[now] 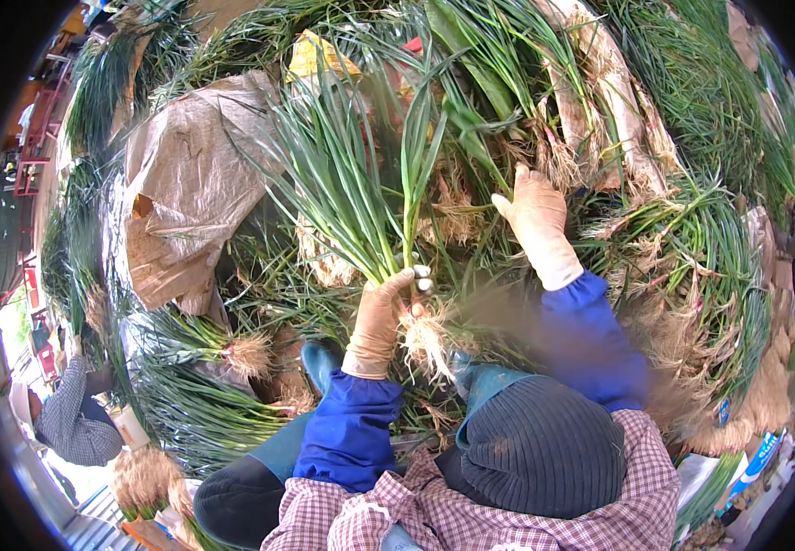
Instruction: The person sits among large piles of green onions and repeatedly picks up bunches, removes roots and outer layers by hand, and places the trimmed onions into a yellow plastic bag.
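Note:
My left hand (385, 306), in a tan rubber-coated glove, grips a bunch of green onions (363, 206) just above its pale roots, with the leaves fanned away from me. To the right, my right hand (535, 217), gloved alike, has its thumb and fingers at the stem of a broad green leaf (483, 155); whether it pinches the stem is unclear. Beyond that hand lie more green onions (552, 138) with reddish bases and tangled roots. A root-trimmed state cannot be made out on any bunch.
Bundled green onions (211, 406) lie at my left, near a crumpled tan woven sack (198, 179). Loose onions (687, 275) are heaped at my right. A yellow plastic bag (318, 55) lies ahead. Another person (77, 413) is at the far left.

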Motion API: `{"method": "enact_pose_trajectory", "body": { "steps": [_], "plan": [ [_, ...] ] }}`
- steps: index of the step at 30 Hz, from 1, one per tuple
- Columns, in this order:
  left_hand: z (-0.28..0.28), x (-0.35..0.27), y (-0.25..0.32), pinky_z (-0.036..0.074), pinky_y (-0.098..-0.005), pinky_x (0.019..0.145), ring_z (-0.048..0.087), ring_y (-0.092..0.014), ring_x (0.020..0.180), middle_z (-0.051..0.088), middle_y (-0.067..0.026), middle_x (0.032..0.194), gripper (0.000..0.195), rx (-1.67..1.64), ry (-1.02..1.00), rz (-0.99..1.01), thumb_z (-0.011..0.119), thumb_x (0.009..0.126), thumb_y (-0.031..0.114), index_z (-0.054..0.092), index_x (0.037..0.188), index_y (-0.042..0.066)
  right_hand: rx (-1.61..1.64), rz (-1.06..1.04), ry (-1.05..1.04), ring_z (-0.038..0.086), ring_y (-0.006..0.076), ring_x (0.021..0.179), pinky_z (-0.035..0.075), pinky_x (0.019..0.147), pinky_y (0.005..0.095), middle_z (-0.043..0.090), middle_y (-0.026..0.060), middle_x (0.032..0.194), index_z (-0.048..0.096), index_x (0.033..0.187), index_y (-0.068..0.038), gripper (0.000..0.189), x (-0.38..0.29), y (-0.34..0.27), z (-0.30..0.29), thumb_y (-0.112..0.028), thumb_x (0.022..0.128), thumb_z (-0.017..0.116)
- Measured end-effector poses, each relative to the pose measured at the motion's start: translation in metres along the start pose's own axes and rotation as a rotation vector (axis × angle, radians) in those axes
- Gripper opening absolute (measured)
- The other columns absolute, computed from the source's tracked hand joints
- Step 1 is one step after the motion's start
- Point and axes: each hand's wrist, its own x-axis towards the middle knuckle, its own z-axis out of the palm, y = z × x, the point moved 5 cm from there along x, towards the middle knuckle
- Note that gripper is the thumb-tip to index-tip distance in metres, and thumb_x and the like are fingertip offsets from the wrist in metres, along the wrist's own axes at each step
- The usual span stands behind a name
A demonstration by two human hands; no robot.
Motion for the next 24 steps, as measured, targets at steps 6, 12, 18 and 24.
{"method": "enact_pose_trajectory", "body": {
  "steps": [6,12,18,24],
  "plan": [
    [0.014,-0.005,-0.003,0.043,-0.0214,0.034,0.053,-0.010,0.044,0.061,-0.0038,0.067,0.021,0.052,-0.124,0.103,0.056,0.096,0.024,0.062,0.097,0.003,1.310,-0.010,-0.666,0.063,0.0280,0.074,0.050,0.067,0.0346,0.064,0.0130,0.082,0.067,0.090,-0.005,0.035,-0.061,-0.070,0.020,-0.040,0.086,0.066],
    [0.005,-0.002,-0.010,0.044,-0.0223,0.038,0.056,-0.011,0.048,0.064,-0.0031,0.070,0.016,0.141,0.051,0.090,0.063,0.093,0.019,0.063,0.094,0.003,1.464,-0.033,-0.202,0.063,0.0198,0.073,0.052,0.067,0.0278,0.065,0.0094,0.086,0.064,0.097,-0.003,0.009,-0.065,-0.049,-0.018,-0.007,0.090,0.063],
    [0.006,-0.009,-0.021,0.039,-0.0219,0.034,0.057,-0.011,0.045,0.065,-0.0062,0.065,0.018,0.318,-0.110,0.032,0.069,0.087,0.017,0.065,0.082,0.000,0.974,-0.297,-0.240,0.061,0.0168,0.086,0.049,0.077,0.0293,0.064,0.0105,0.087,0.063,0.103,-0.002,0.023,-0.054,-0.083,0.000,-0.023,0.095,0.058],
    [-0.019,-0.004,0.001,0.044,-0.0221,0.038,0.056,-0.012,0.045,0.065,-0.0054,0.068,0.019,0.157,-0.040,-0.006,0.067,0.090,0.021,0.064,0.094,0.003,2.404,0.294,-1.060,0.054,0.0107,0.069,0.048,0.067,0.0271,0.056,0.0004,0.076,0.060,0.093,-0.003,0.026,-0.081,-0.054,0.007,-0.027,0.099,0.053]
  ]
}}
